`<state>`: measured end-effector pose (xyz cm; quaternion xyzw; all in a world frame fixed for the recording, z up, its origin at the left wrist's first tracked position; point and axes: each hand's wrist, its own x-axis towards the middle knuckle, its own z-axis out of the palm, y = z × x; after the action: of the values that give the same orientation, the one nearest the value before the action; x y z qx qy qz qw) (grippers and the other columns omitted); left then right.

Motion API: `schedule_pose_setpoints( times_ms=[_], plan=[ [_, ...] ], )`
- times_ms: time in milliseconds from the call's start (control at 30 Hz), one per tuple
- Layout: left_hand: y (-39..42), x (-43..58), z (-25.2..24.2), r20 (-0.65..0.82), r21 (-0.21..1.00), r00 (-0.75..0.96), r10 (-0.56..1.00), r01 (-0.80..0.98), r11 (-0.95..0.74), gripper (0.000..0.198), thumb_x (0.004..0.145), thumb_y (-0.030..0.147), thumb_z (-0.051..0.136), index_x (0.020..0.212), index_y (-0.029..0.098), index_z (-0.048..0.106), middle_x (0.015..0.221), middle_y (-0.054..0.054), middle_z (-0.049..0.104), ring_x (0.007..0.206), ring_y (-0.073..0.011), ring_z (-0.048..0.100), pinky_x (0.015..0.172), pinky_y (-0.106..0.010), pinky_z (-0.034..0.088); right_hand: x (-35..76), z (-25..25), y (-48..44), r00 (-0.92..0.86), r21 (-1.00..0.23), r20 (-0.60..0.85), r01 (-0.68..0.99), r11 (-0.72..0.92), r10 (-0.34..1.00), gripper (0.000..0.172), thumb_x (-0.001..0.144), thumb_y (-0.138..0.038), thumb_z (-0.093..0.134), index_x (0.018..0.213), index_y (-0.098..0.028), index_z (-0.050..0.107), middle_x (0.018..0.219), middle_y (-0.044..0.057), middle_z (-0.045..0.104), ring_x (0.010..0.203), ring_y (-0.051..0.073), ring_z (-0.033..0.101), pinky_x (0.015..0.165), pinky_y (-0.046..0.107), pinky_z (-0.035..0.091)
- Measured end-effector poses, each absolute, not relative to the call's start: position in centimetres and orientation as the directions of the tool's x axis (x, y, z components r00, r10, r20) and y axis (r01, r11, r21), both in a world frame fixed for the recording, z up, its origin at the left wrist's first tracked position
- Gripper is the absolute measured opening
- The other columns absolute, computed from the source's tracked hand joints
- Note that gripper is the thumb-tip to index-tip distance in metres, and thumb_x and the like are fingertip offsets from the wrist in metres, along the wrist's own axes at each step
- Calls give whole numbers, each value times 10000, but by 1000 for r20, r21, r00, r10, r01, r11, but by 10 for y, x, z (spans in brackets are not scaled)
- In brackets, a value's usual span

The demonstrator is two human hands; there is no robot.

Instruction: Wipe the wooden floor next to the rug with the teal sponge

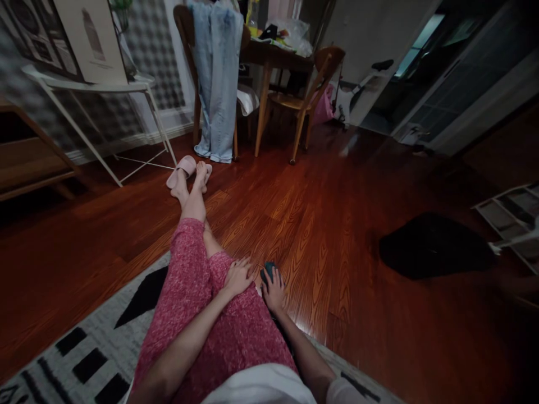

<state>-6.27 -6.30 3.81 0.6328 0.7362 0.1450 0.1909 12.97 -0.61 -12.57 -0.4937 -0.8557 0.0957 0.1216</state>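
My left hand (239, 276) lies flat on my thigh, over the pink-red trousers (189, 269), with its fingers stretched out. Just right of the leg, my right hand (274, 292) has its fingers over a small dark teal rounded object (268, 270), shaped like a computer mouse. What supports this object is hidden by my leg and hand. My legs reach forward, crossed, with pale pink slippers (185, 167) on the feet.
A patterned rug (101, 314) lies under me on the reddish wood floor (320, 235). Ahead stand a chair with jeans (217, 73), a cluttered table (269, 53) and another wooden chair (295, 102). A white side table (96, 87) is left, a black item (438, 246) right.
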Motion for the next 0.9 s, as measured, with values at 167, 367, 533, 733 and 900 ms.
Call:
schedule_pose_setpoints(
  times_ms=[167,367,533,733,900],
  plan=[
    [-63,-63,38,-90,477,-125,988,865,153,396,963,347,447,1282,219,644,1526,-92,499,1410,-251,446,1177,-463,310,147,-117,14,-702,-279,107,658,699,704,519,990,-327,387,1506,-366,425,1621,16,359,1500,207,278,1190,460,272],
    [-64,-64,37,-106,478,-118,987,865,155,393,946,341,464,1264,213,656,1525,-99,498,1408,-253,449,1185,-470,296,264,-116,76,-331,-284,80,896,340,940,523,984,-387,316,1459,-283,512,1578,75,418,1461,234,354,1149,459,344],
    [-62,-64,37,-123,467,-118,985,869,163,414,939,338,469,1293,209,640,1519,-96,507,1408,-249,450,1188,-461,293,373,-111,71,111,-251,42,963,-97,993,624,967,-460,233,1469,-198,496,1541,171,427,1436,318,385,1089,533,395],
    [-60,-63,33,-110,462,-112,988,874,151,419,927,325,472,1296,216,639,1525,-93,500,1409,-260,450,1172,-471,319,372,-131,10,349,-252,116,916,-313,930,641,969,-483,181,1539,-260,373,1572,184,380,1480,330,296,1086,616,351],
    [-62,-64,37,-115,460,-98,989,877,141,412,933,338,465,1289,229,641,1524,-82,504,1412,-251,447,1168,-464,326,296,-138,-4,77,-224,62,973,-62,995,615,975,-456,224,1522,-243,408,1607,143,339,1511,288,240,1156,566,279]
  ],
)
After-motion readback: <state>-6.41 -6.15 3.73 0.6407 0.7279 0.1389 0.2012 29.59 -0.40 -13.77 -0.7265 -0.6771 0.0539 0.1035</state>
